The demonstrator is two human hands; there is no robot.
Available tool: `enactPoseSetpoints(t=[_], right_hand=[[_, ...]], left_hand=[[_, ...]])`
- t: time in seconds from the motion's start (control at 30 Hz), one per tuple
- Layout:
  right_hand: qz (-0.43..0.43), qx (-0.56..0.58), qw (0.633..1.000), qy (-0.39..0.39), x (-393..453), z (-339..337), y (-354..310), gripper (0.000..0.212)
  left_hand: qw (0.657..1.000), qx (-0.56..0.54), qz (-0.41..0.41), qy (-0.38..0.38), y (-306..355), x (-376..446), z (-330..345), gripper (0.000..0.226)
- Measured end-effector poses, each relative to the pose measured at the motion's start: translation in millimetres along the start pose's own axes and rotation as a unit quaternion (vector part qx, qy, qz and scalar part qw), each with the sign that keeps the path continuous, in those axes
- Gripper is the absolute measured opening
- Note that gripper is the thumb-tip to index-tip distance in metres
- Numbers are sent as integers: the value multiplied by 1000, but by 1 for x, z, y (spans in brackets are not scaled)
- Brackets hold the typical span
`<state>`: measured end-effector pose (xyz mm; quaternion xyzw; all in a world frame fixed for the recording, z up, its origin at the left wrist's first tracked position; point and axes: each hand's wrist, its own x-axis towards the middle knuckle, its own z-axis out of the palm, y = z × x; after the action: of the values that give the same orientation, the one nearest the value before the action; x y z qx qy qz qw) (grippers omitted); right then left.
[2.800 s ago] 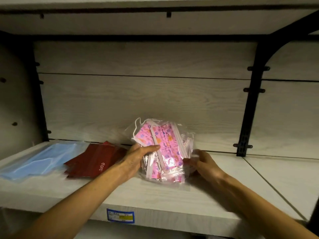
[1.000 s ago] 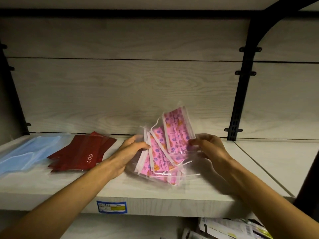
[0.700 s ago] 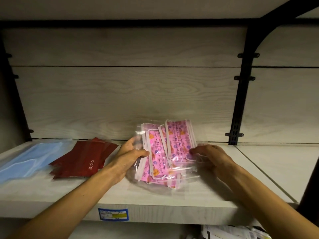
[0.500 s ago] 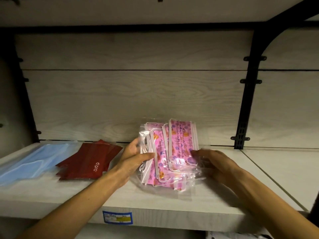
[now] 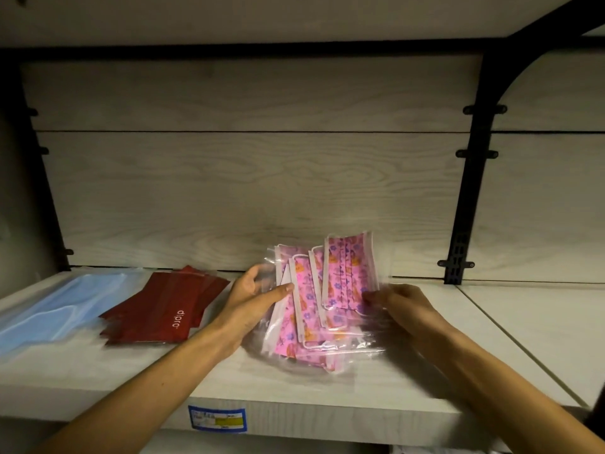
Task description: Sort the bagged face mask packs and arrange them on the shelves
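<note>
Several clear bags of pink patterned face masks (image 5: 322,298) stand fanned and tilted on the pale wooden shelf (image 5: 327,398), leaning toward the back panel. My left hand (image 5: 253,298) holds the stack's left side, thumb across the front and fingers behind. At the lower right edge of the front bag, my right hand (image 5: 397,303) pinches the plastic. To the left lie dark red mask packs (image 5: 163,306) and, further left, a bag of light blue masks (image 5: 52,311), both flat on the shelf.
A black metal bracket (image 5: 468,204) rises at the right, where the shelf meets a second board (image 5: 540,322). A blue and yellow price label (image 5: 216,418) sits on the shelf's front edge. Another shelf runs overhead.
The pink bags went from loosely spread to gathered more upright between both hands. The front bag now stands higher at the right. The view shifted slightly.
</note>
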<state>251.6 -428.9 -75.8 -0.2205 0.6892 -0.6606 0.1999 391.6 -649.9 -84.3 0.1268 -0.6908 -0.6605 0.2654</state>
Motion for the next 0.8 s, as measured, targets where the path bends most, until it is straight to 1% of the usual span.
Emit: enactPoseSetpoints(t=[0.07,0.13,0.33,0.47,0.53,0.57,0.6,0.63,0.67,0.7,0.73,0.77,0.8], right_hand=[[-31,-65,995,66,7,-1,4,11],[-45,-82,991,91,9,-2,6,8],[-63,8,991,121,7,-9,-1,4],[-94,23,985,145,7,-14,-4,5],[-91,31,985,146,10,-14,-5,6],[-88,30,985,144,11,-13,-5,6],[-88,24,986,142,11,-13,-5,6],[-89,19,986,141,12,-14,-4,6],[-89,15,986,140,13,-17,-5,5],[-87,16,986,138,13,-20,-6,6],[-85,19,988,128,14,-23,-7,10],[-82,23,990,109,15,-27,-9,13],[-72,23,993,88,17,-32,-11,14]], left_hand=[[1000,9,-5,-5,-1,1,-1,42],[1000,20,-11,-8,-3,3,-2,41],[998,45,-26,37,-8,8,-6,41],[996,73,-29,50,-10,11,-5,38],[992,109,-13,61,-11,12,-5,30],[986,150,-1,69,-11,12,-6,23],[975,210,20,75,-11,10,-7,14],[954,283,50,81,-9,9,-8,12],[922,365,89,90,-7,10,-10,22],[879,449,126,101,-5,10,-14,36],[836,518,145,111,0,9,-16,44],[803,564,151,116,5,8,-18,47],[783,595,142,115,10,7,-21,47]])
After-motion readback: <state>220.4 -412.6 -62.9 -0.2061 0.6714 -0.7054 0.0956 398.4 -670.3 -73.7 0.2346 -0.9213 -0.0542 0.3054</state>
